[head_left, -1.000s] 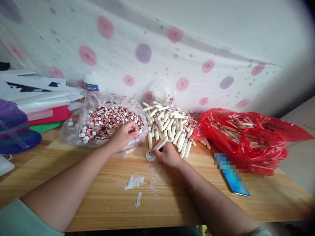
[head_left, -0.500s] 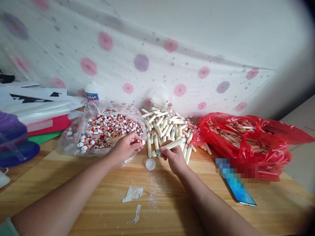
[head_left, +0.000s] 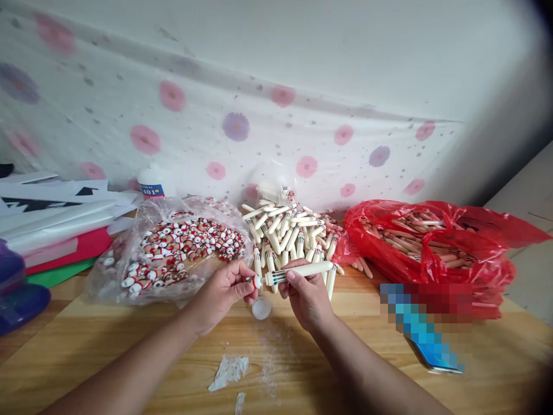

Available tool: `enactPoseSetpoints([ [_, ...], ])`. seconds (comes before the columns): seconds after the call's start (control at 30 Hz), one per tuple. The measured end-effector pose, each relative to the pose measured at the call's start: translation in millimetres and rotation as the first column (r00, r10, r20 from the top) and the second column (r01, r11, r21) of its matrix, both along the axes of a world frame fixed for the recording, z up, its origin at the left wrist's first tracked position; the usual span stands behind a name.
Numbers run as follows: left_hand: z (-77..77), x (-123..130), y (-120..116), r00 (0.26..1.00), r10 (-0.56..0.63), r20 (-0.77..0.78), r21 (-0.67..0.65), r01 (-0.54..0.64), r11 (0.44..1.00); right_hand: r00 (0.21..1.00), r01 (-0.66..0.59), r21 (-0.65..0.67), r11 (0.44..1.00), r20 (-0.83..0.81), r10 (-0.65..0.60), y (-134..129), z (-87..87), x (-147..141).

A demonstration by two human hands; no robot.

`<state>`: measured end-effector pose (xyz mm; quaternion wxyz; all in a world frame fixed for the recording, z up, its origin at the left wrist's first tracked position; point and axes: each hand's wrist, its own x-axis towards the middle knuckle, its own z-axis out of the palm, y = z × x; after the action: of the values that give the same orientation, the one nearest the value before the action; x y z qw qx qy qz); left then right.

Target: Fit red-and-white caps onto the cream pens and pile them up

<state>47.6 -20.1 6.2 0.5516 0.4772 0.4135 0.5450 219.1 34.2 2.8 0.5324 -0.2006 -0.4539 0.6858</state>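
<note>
My right hand (head_left: pixel 306 295) grips a cream multi-colour pen (head_left: pixel 302 271), held level above the wooden table (head_left: pixel 129 351). Its left end meets a small red-and-white charm (head_left: pixel 256 281) pinched in my left hand (head_left: pixel 224 291). A clear bag of red-and-white charms (head_left: pixel 173 251) lies just behind my left hand. A heap of the same cream pens (head_left: pixel 289 230) sits behind my right hand. A small white cap (head_left: pixel 261 308) lies on the table under the pen's end.
A red bag of pens (head_left: pixel 427 248) stands at the right, with a phone (head_left: pixel 427 346) in front of it. A glue bottle (head_left: pixel 152 183) and stacked coloured sheets (head_left: pixel 60 230) are at the back left, a purple-blue object (head_left: pixel 17 288) at far left. Paper scraps (head_left: pixel 228 369) lie near me.
My right hand lifted a pen off the pile and turned it level. My left hand came out of the charm bag with a charm and moved to the pen's end.
</note>
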Motion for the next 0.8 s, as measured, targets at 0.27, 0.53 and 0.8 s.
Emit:
enactPoseSetpoints([
  [0.27,5.1,8,-5,0.996,0.005,-0.085,-0.008,-0.005,1.0,0.998,0.021,0.168,0.986,0.062,-0.032,-4,-15.3,1],
  [0.53,3.2,13,-2,0.977,0.095,-0.191,0.064,-0.084,0.994,0.992,0.004,0.214,0.977,0.121,-0.031,1,-13.4,-2],
  [0.8,-13.6,-42,23,0.617,0.358,-0.701,0.241,-0.268,0.933,0.936,0.308,0.146,0.94,0.131,-0.327,69,10.8,45],
])
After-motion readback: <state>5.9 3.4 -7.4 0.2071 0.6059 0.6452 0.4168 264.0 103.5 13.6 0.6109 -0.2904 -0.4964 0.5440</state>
